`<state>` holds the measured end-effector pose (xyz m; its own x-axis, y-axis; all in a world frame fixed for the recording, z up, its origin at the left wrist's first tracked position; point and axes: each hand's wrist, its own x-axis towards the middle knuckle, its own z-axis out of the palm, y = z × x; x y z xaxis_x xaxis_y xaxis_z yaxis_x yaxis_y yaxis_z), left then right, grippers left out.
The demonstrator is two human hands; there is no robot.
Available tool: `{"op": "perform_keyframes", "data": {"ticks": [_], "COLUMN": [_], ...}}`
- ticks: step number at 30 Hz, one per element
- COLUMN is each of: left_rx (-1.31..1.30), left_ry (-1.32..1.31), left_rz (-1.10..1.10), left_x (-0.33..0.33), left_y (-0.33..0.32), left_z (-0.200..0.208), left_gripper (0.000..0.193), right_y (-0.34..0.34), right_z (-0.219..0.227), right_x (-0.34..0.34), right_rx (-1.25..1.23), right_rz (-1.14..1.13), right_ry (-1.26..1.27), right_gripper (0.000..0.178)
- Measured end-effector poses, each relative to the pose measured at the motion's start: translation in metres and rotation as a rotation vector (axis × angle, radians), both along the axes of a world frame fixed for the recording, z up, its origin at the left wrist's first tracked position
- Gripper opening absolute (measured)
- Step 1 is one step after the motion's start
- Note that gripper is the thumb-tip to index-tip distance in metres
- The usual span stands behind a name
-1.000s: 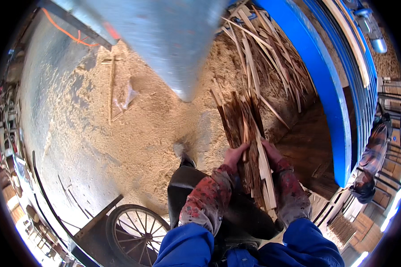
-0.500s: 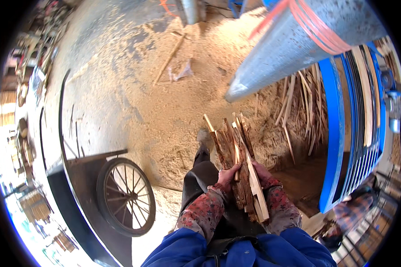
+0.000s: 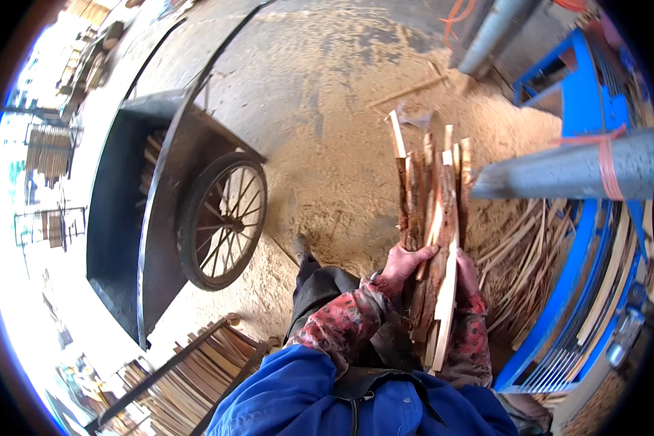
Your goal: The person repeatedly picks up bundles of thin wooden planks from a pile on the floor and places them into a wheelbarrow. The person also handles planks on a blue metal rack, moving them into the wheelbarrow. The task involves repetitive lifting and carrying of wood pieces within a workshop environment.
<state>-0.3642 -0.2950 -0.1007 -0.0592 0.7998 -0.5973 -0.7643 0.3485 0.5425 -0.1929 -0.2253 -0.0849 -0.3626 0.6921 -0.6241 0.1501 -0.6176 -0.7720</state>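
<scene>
In front of my body I carry a bundle of rough wood strips (image 3: 430,218), several of them edged with dark bark and some pale and freshly cut. My left hand (image 3: 407,263) grips the bundle from its left side, thumb laid across the front. On the other side my right hand (image 3: 467,275) is closed round it, its fingers partly hidden by the strips. The strips stand roughly lengthwise away from me, their far ends uneven. Red patterned sleeves cover both forearms.
To the left stands a dark metal handcart (image 3: 134,218) with a spoked wheel (image 3: 231,224) and some wood inside. Stacked boards (image 3: 196,370) lie at lower left. A pipe (image 3: 559,168), a blue machine frame (image 3: 552,312) and loose strips (image 3: 523,261) are on the right. Sawdust (image 3: 327,174) covers the floor.
My view has turned left, so the cart shows more fully and the pipe and blue frame sit farther right. Both hands still hold the bundle of strips.
</scene>
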Motion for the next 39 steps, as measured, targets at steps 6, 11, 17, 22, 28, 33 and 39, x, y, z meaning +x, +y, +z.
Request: {"op": "perform_keyframes", "data": {"ticks": [6,11,17,22,28,33,39], "left_rx": [0.202,0.306,0.241,0.126,0.079,0.035,-0.404], "left_ry": [0.067,0.163,0.200,0.219,0.174,0.280,0.228], "left_rz": [0.163,0.355,0.679,0.978,1.276,1.327,1.222], "left_x": [-0.106,-0.205,-0.329,-0.407,-0.501,-0.634,-0.734], "left_y": [-0.057,-0.136,-0.233,-0.307,-0.400,-0.510,-0.608], "left_z": [0.050,0.054,0.077,0.078,0.080,0.030,-0.079], "left_gripper": [0.066,0.067,0.069,0.053,0.046,0.053,0.074], "right_y": [-0.039,-0.098,-0.130,-0.190,-0.271,-0.381,-0.424], "right_z": [0.044,0.085,0.099,0.110,0.091,0.066,-0.046], "right_x": [-0.086,-0.213,-0.377,-0.532,-0.686,-0.834,-0.907], "right_rx": [0.215,0.369,0.473,0.510,0.400,0.173,0.419], "right_rz": [0.137,0.341,0.754,1.103,1.423,1.504,1.593], "right_ry": [-0.112,-0.001,-0.112,-0.042,0.075,0.198,-0.160], "right_gripper": [0.050,0.070,0.094,0.092,0.075,0.081,0.094]}}
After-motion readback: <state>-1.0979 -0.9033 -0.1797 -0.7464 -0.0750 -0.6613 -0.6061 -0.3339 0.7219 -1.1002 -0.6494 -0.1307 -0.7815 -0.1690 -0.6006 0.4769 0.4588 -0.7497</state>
